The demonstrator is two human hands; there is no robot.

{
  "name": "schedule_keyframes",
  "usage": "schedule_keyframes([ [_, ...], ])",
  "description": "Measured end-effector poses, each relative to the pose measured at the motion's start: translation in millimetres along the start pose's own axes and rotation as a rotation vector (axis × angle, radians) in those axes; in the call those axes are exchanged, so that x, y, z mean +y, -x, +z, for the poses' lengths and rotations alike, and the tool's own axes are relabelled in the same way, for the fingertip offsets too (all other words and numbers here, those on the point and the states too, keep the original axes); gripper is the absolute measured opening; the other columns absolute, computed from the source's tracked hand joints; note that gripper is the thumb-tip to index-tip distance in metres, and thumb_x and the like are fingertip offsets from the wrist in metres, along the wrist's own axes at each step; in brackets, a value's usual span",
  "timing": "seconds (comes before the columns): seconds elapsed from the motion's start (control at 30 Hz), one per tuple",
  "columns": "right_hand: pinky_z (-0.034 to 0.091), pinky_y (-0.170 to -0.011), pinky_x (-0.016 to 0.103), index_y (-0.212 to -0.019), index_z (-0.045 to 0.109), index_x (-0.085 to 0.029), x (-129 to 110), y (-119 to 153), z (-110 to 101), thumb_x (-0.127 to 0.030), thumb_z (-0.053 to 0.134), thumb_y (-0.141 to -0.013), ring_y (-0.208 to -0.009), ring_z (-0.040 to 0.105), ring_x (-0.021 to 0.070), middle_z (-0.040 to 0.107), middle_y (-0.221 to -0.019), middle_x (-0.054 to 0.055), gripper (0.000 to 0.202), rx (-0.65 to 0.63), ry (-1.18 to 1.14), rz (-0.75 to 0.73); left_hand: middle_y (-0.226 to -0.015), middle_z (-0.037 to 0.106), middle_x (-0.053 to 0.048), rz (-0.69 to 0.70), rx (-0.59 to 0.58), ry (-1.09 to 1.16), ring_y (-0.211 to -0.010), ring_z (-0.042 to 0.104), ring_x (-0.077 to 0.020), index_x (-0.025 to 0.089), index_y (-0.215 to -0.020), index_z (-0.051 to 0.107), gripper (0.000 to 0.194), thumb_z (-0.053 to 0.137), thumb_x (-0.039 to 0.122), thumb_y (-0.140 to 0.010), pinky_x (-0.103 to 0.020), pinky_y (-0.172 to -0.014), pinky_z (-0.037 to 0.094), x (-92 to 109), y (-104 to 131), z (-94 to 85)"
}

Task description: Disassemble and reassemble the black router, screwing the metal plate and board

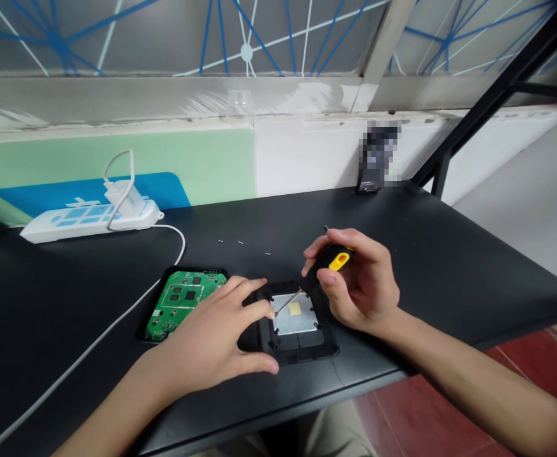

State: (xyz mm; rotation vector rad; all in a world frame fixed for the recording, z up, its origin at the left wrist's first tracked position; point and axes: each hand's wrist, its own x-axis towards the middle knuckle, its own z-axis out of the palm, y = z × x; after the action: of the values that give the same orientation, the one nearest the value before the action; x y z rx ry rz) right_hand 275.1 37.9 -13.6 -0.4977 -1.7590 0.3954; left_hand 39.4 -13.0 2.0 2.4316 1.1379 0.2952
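My right hand [371, 285] is wrapped around the black and yellow handle of a screwdriver [340, 261]. The screwdriver's thin shaft slants down to the left, and its tip meets the left edge of a silver metal plate [285, 325]. That plate, with a small yellowish square on it, lies inside a black plastic cover [314, 351]. My left hand [206, 339] has its fingers spread over the cover's left side, one fingertip close to the screwdriver tip. Left of it, partly hidden by that hand, a green circuit board [183, 295] sits in a black casing.
Small screws [241, 242] lie loose on the black table [430, 254] beyond the cover. A white power strip [92, 219] with a plugged-in charger [128, 200] stands back left, its white cable [92, 355] crossing the table. A dark, pixelated phone-like object [378, 158] leans on the wall.
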Motion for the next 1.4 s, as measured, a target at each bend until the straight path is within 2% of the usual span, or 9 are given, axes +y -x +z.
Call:
schedule_keyframes([
  [0.3,0.063,-0.064,0.04,-0.141,0.047,-0.036,-0.1,-2.7,-6.0,-0.017,0.067,-0.086,-0.079,0.066,0.0207,0.068,-0.097,0.005,0.061,-0.014,0.026,-0.122,-0.148,0.052,-0.009,0.006,0.017,0.018,-0.133,0.047,-0.0359,0.031,-0.111,0.067,0.044,0.079,0.058,-0.079,-0.056,-0.107,0.045,-1.4,0.4,0.1],
  [0.57,0.059,-0.056,0.037,-0.135,0.051,-0.037,3.0,-4.8,-8.7,-0.018,0.074,-0.082,-0.072,0.065,0.0195,0.068,-0.094,0.004,0.061,0.036,0.065,-0.174,-0.148,0.053,-0.009,0.004,0.015,-0.006,-0.132,0.048,-0.0357,0.03,-0.11,0.068,0.045,0.081,0.058,-0.077,-0.055,-0.106,0.045,-1.6,-0.8,-0.4],
  [0.73,0.059,-0.057,0.036,-0.129,0.054,-0.036,1.8,-3.6,-6.3,-0.017,0.074,-0.082,-0.074,0.067,0.0202,0.066,-0.092,0.003,0.054,-0.025,0.058,-0.048,-0.149,0.052,-0.01,0.014,0.005,-0.031,-0.131,0.049,-0.0352,0.03,-0.111,0.067,0.049,0.079,0.063,-0.077,-0.055,-0.106,0.046,-2.2,-0.1,0.5],
  [0.93,0.058,-0.059,0.034,-0.126,0.056,-0.034,-0.1,-7.1,-3.3,-0.022,0.069,-0.088,-0.072,0.066,0.0175,0.065,-0.094,0.003,0.042,0.092,0.036,0.029,-0.15,0.052,-0.01,0.003,-0.002,-0.042,-0.132,0.048,-0.0359,0.029,-0.11,0.068,0.048,0.079,0.062,-0.077,-0.055,-0.106,0.046,-2.2,-0.4,-0.6],
  [1.13,0.057,-0.059,0.027,-0.122,0.058,-0.029,5.7,-13.7,-1.5,-0.026,0.067,-0.092,-0.068,0.064,0.0121,0.065,-0.09,0.001,0.031,0.161,-0.01,0.227,-0.15,0.052,-0.009,0.012,0.01,-0.032,-0.131,0.049,-0.0353,0.03,-0.111,0.068,0.048,0.08,0.061,-0.077,-0.054,-0.105,0.046,-2.7,-0.2,-1.0],
  [1.4,0.058,-0.055,0.023,-0.122,0.059,-0.029,9.8,-11.7,2.1,-0.031,0.068,-0.092,-0.067,0.061,0.0104,0.062,-0.088,0.0,0.032,0.135,-0.055,0.33,-0.15,0.052,-0.01,0.011,-0.002,-0.039,-0.131,0.049,-0.0358,0.029,-0.111,0.068,0.048,0.079,0.061,-0.077,-0.054,-0.104,0.047,-1.5,-2.4,-0.6],
])
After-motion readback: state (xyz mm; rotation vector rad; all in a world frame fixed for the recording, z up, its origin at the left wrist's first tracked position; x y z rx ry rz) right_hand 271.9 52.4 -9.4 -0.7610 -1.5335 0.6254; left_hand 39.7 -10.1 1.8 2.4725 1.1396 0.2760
